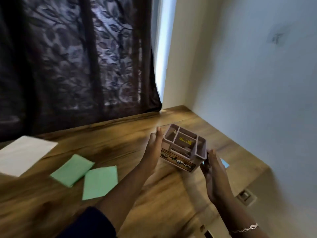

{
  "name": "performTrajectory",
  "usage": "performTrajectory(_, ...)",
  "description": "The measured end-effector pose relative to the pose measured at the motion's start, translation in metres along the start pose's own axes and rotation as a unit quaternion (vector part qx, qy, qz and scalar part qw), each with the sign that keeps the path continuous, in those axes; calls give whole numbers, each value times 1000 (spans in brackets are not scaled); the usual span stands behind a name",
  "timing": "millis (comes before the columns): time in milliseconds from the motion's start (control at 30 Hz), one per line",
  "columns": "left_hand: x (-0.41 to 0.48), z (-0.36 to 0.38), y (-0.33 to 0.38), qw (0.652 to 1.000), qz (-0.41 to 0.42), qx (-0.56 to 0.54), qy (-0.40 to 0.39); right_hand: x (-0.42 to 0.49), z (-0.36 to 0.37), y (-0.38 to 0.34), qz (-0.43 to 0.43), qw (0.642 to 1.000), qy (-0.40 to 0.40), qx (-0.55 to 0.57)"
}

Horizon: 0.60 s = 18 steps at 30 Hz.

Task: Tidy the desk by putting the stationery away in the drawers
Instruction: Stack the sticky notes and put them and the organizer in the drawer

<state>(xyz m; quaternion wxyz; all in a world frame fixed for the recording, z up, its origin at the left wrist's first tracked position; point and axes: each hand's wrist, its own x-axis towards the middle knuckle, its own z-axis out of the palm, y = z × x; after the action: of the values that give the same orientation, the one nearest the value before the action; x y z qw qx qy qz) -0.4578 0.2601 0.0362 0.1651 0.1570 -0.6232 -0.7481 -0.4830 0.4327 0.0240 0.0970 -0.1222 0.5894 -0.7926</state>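
The left hand (154, 148) lies flat against the left wall of a small plastic organiser (184, 146), fingers straight and together. The right hand (214, 172) presses the opposite wall the same way, palm inward and fingers extended, so the box is squeezed between two flat palms rather than gripped by curled fingers. A ring (207, 168) sits on one right finger, a thin chain bracelet (245, 229) on that wrist, and a dark sleeve (91, 224) covers the left forearm.

The organiser is a squat, pale mauve box with rounded corners, split by thin walls into several open compartments, and a glossy printed label runs along its front. It tilts slightly; I cannot tell whether its base touches the counter (120, 143). A blue slip (224, 163) peeks out just behind the right hand.

The counter is glossy wood with strong dark grain. To the left lie two green sheets (72, 170), their corners nearly meeting, and farther left a white sheet (24, 155). Behind hangs a dark curtain (77, 57) with a leaf pattern, beside a plain pale wall (257, 83).
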Motion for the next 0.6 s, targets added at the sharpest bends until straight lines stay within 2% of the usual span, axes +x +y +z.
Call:
performTrajectory(333,-157,-189,7,987,-70,14,143,-146,151,39,79,992,-95,2)
performTrajectory(467,-235,-254,12,980,-68,4,188,-209,202,58,123,982,-143,18)
performTrajectory(600,-310,-314,13,962,-53,1,267,-270,249,74,176,967,-184,6)
